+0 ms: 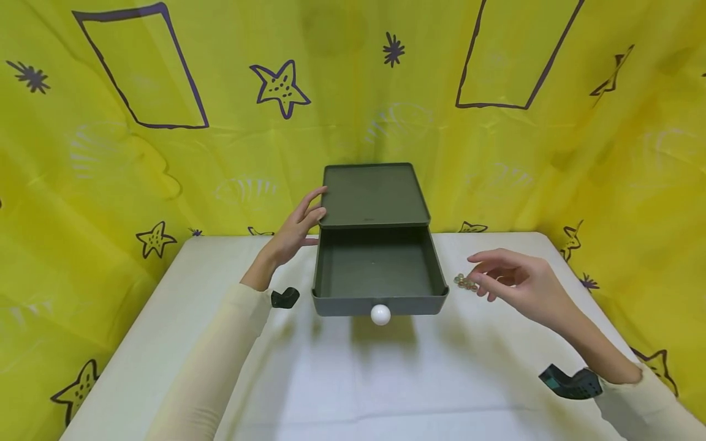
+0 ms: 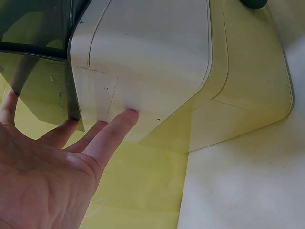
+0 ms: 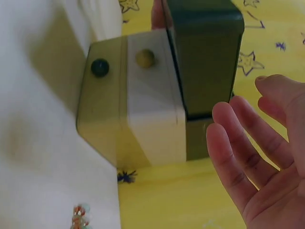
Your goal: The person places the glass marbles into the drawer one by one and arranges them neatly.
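Observation:
A small drawer unit stands in the middle, its green-grey top drawer point(image 1: 380, 263) pulled out beneath the lid point(image 1: 375, 196). Nothing shows inside that drawer, and a white knob point(image 1: 380, 315) sits on its front. My left hand point(image 1: 289, 236) touches the unit's left side; in the left wrist view its spread fingertips press the white middle section point(image 2: 147, 57). To the right of the drawer, my right hand point(image 1: 515, 278) hovers with loosely bent fingers and holds nothing. Beside its fingertips in the head view lies a little cluster of glassy beads point(image 1: 466, 283), seen on the table in the right wrist view.
Below the green drawer are a white drawer with a yellow knob point(image 3: 145, 58) and a cream drawer with a dark knob point(image 3: 100, 67), both pushed in. A white cloth covers the table point(image 1: 342, 380). A yellow patterned curtain point(image 1: 342, 79) hangs behind and at both sides.

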Demonstrator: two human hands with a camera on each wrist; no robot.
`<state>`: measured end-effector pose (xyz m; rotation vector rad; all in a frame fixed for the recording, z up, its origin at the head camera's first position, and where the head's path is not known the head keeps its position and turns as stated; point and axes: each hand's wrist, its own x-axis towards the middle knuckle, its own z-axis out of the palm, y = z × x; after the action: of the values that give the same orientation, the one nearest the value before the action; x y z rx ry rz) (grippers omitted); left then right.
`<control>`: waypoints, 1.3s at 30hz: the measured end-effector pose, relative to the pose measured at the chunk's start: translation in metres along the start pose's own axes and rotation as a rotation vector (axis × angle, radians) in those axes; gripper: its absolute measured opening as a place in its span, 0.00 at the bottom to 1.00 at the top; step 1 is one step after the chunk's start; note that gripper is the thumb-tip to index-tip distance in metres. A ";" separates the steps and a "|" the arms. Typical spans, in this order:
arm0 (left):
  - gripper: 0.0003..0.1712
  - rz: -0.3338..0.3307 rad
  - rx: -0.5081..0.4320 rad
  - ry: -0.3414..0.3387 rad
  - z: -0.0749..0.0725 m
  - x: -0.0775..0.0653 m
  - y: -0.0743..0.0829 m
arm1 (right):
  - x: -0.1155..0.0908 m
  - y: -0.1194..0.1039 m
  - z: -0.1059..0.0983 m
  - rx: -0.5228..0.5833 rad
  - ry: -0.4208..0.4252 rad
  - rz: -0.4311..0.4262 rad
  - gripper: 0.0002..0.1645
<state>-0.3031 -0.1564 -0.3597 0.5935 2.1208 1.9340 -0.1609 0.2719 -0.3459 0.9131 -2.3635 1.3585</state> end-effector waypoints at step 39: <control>0.33 0.010 0.006 0.003 -0.001 0.001 0.000 | -0.035 0.132 -0.029 -0.271 -0.032 0.356 0.25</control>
<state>-0.3044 -0.1571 -0.3596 0.6043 2.1304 1.9350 -0.2205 0.3576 -0.4381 0.4576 -2.7425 1.0955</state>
